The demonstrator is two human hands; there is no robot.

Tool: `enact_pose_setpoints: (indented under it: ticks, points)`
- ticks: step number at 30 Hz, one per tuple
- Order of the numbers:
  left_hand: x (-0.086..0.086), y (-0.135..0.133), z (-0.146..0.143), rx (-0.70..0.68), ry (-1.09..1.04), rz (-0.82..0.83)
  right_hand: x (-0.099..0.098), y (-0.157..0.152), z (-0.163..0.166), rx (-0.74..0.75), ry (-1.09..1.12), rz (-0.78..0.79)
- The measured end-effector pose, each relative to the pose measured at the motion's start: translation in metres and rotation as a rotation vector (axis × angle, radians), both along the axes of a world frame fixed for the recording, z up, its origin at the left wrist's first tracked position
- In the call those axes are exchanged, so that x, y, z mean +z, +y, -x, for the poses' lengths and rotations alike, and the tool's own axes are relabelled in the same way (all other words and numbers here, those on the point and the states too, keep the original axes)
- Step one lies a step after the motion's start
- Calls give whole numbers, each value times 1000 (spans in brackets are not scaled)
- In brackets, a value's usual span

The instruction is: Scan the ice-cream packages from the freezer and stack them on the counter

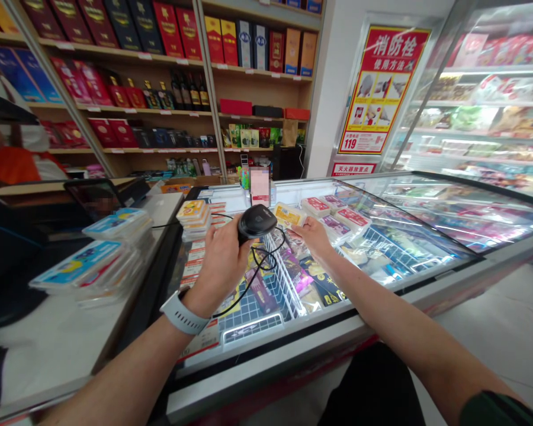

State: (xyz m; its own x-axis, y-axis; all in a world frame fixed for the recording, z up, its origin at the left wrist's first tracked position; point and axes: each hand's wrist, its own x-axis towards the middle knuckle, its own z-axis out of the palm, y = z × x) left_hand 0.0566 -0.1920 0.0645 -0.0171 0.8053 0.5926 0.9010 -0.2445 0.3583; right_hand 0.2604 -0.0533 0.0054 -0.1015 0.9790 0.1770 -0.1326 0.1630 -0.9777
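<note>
My left hand (224, 260) is wrapped round the grip of a black barcode scanner (258, 221), held above the glass-topped chest freezer. A black cable (249, 284) loops down from it over the glass. With its fingertips, my right hand (313, 236) grips the near edge of a clear plastic box with a yellow label (288, 214), just right of the scanner. Boxes with red and purple labels (353, 219) sit on the glass beyond my right hand. To the left of the scanner stands a stack of orange-labelled boxes (193, 218).
Blue-labelled boxes (82, 266) are piled on the counter (66, 331) at left, near a dark screen (93, 198). The freezer's front edge (266, 367) runs before me. Shelves of boxed goods (137, 56) line the back wall. Part of another person (9, 142) shows at far left.
</note>
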Motion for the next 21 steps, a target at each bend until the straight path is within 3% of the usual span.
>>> enact_pose_setpoints:
  ticks: [21]
  points:
    - [-4, 1, 0, -5, 36, -21, -1, -2, 6, 27, 70, 9]
